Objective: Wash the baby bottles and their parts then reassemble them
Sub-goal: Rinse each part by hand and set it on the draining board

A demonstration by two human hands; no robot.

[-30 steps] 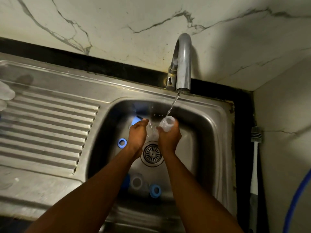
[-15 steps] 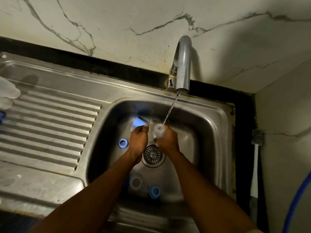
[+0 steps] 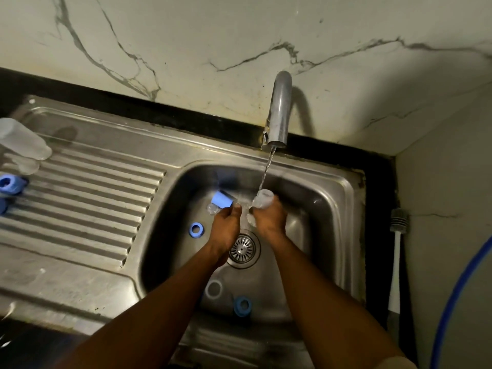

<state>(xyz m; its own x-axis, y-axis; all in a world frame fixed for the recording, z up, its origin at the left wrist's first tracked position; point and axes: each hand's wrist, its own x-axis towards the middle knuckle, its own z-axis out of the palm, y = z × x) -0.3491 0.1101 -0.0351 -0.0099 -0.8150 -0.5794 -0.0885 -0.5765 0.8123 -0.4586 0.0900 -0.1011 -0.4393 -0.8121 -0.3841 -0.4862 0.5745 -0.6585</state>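
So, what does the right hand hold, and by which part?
A clear part, gripped round its lower half by the right hand; its open end points up.

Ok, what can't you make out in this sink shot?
Head view only.
Left hand: its grip faces away; whether it holds anything is hidden by its own back.
Clear part in the right hand: mostly covered by that hand, so its type is unclear.
Bottle on the drainboard: cut off by the left edge.
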